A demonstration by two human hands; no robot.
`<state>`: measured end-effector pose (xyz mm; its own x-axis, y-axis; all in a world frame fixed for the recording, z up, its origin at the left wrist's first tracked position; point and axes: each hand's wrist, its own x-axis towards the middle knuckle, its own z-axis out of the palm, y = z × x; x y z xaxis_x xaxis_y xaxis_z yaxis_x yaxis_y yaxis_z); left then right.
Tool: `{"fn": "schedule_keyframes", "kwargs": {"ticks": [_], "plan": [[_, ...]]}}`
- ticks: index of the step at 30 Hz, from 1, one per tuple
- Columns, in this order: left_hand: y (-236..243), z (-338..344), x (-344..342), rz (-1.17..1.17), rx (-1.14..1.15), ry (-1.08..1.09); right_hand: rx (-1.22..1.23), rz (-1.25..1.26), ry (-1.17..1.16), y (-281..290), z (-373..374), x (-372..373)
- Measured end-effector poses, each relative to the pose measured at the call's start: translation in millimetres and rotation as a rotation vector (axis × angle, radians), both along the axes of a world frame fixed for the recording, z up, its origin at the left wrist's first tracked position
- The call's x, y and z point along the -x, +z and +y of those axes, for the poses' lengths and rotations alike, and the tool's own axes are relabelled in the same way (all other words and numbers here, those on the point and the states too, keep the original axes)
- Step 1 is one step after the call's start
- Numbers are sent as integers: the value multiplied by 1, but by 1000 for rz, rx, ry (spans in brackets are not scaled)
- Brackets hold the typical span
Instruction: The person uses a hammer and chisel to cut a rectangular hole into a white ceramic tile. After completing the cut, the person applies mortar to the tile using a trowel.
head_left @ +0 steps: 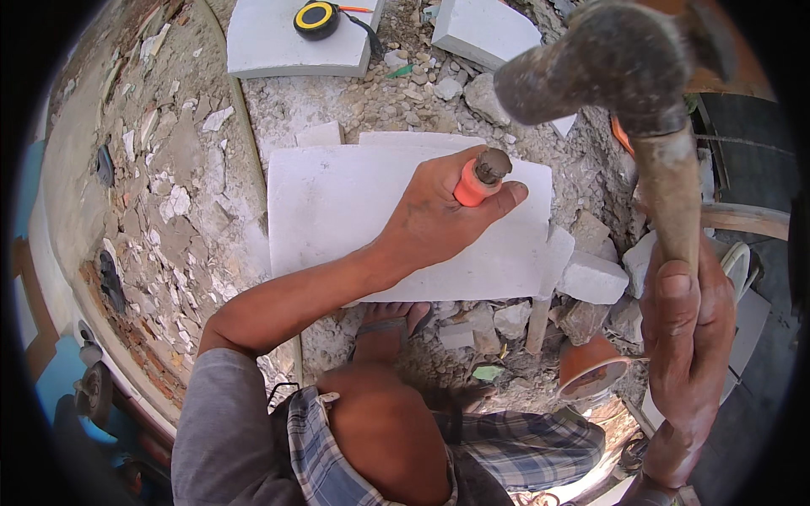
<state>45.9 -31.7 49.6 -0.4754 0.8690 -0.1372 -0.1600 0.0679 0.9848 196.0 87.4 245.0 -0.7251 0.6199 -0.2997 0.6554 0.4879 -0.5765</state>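
The left hand [443, 202] is clamped around one orange-sleeved chisel [474, 187] over one large white block [333, 215] in the middle, the right hand [688, 333] is closed on one hammer [612, 72] at right, and one tape measure [315, 20] lies far left.

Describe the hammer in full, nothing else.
The hammer has a dark, scuffed head that looks like metal, its blunt, rounded end pointing left in the picture. The light brown, worn handle looks wooden and stands nearly upright below the head. The right hand grips it, thumb along the handle; no other contact shows. It is raised near the camera, right of the white slab in the picture. The handle's lower end is hidden.
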Motion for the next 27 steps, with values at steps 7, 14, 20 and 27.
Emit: {"fn": "schedule_keyframes", "kwargs": {"ticks": [7, 14, 20, 27], "plan": [[0, -8, 2, 28, 97, -8, -155, -214, 121, 4, -9, -12], [-17, -17, -15, -6, 117, -113, -57, -333, 272, -8, -11, -23], [-9, -6, 25, -222, -13, 247, 200, 221, -271, -8, -11, -43], [-11, -3, 24, -433, 79, 266, 90, 14, -124, -16, -6, -35]]}}
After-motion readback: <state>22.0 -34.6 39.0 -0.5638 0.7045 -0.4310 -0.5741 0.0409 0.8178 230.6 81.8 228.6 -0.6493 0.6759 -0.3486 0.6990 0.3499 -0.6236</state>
